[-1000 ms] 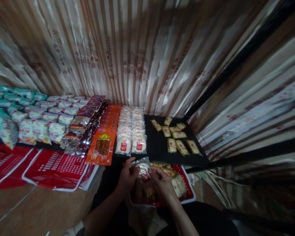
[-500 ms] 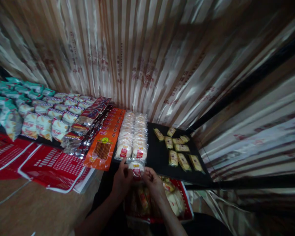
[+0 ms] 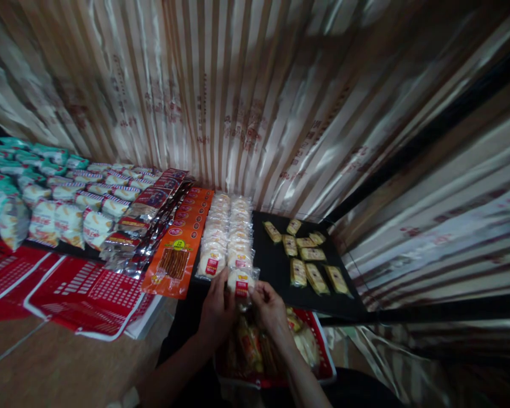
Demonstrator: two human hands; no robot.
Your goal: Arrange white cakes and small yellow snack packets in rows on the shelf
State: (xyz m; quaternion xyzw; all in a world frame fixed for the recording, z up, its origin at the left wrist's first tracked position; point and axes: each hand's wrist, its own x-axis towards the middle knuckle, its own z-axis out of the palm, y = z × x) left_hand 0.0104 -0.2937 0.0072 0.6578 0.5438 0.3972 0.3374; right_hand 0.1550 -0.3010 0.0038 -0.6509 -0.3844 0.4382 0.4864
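Both my hands hold one clear-wrapped round white cake packet (image 3: 240, 281) with a red label. My left hand (image 3: 217, 309) pinches its left edge and my right hand (image 3: 270, 306) pinches its right edge. The packet sits at the near end of the right of two rows of the same cake packets (image 3: 227, 232) on a black shelf (image 3: 276, 266). Below my hands a red basket (image 3: 325, 362) holds more wrapped snacks.
Orange snack packets (image 3: 182, 243) and dark foil packets (image 3: 142, 218) lie left of the cake rows, then white and teal bags (image 3: 46, 198). Small yellow packets (image 3: 308, 258) lie scattered on the shelf at right. Flattened red baskets (image 3: 80, 289) lie lower left. A striped curtain (image 3: 238, 96) hangs behind.
My hands lifted the cake packet from over the red basket and carried it forward to the near end of the right-hand row on the shelf.
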